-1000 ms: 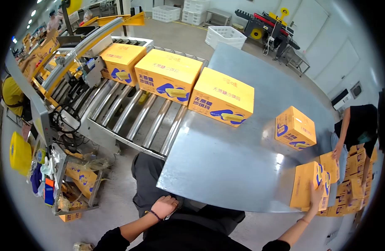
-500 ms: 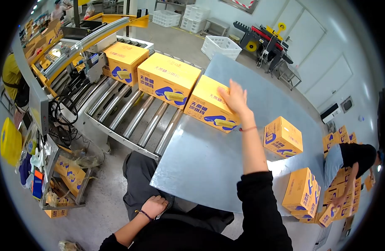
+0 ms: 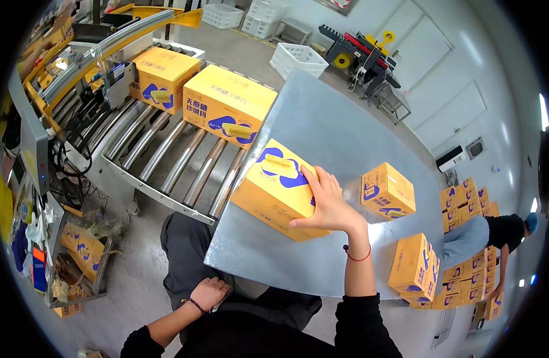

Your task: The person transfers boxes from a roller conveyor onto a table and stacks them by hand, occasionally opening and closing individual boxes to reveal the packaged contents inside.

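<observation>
A yellow cardboard carton [image 3: 263,200] with blue print lies tipped at the near left of the metal table [image 3: 268,262], its printed picture side facing up. My right hand [image 3: 329,206] grips its right end, thumb along the near side and fingers over the upper face. My left hand [image 3: 208,293] rests on my thigh, its fingers curled in with nothing seen in them. A smaller-looking yellow carton [image 3: 386,190] stands on the table to the right of my right hand.
Two yellow cartons, a nearer one [image 3: 229,104] and a farther one [image 3: 164,77], stand on the roller conveyor [image 3: 191,164]. More cartons [image 3: 413,265] are stacked off the table's right edge. A person [image 3: 504,235] bends beside stacked cartons. A white crate [image 3: 298,61] stands behind the table.
My right hand has drawn the carton toward me, away from the conveyor row, and turned it so its printed side faces up. My left hand stays on my thigh.
</observation>
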The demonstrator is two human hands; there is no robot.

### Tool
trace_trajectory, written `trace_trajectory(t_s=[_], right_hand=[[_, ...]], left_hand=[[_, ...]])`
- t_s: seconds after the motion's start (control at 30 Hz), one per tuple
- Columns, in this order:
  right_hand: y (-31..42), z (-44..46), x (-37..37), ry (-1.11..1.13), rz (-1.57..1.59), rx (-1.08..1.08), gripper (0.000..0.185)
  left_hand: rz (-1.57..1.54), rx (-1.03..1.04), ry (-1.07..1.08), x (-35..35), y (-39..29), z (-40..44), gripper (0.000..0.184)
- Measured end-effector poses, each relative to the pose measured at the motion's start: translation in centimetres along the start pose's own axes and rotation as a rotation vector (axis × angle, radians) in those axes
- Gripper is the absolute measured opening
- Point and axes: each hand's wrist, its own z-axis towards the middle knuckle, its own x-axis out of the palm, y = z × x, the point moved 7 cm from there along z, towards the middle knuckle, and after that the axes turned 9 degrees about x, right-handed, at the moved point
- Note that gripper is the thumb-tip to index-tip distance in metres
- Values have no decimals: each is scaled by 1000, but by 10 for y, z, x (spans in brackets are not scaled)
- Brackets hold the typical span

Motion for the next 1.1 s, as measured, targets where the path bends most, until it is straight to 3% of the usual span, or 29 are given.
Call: trace_trajectory(t_s=[0.13,0.23,0.5,0.63,0.73,0.83,0.87,0.93,1.0,1.1], right_hand=[[10,-15,0,-84,-7,30,117],[-11,-49,-3,-76,-40,175,113],[-173,-251,-7,-406,-55,954,102],[-284,-371,-8,-396,-143,1272,98],[-325,-398,-13,-363,-237,1414,91],[-319,-337,-29,-197,-418,1321,80],[-322,-305,-24,-404,-319,1049,65],[-264,-193,-34,-571,261,711,56],[-219,-95,-28,-603,389,520,51],[-126,37,-42,-515,195,254,52]], left_hand=[[25,-24,-22,2,-1,-1,9],[35,-45,-3,4,-2,-1,8],[51,-15,-24,3,-2,0,7],[39,-10,-13,7,-2,1,8],[8,-17,3,2,-2,3,9],[13,-19,2,-2,-3,5,9],[21,-31,-8,-1,-3,5,9],[-1,-25,42,7,-2,2,9],[3,-29,-3,4,-2,0,8],[17,-33,-38,5,-2,-1,8]])
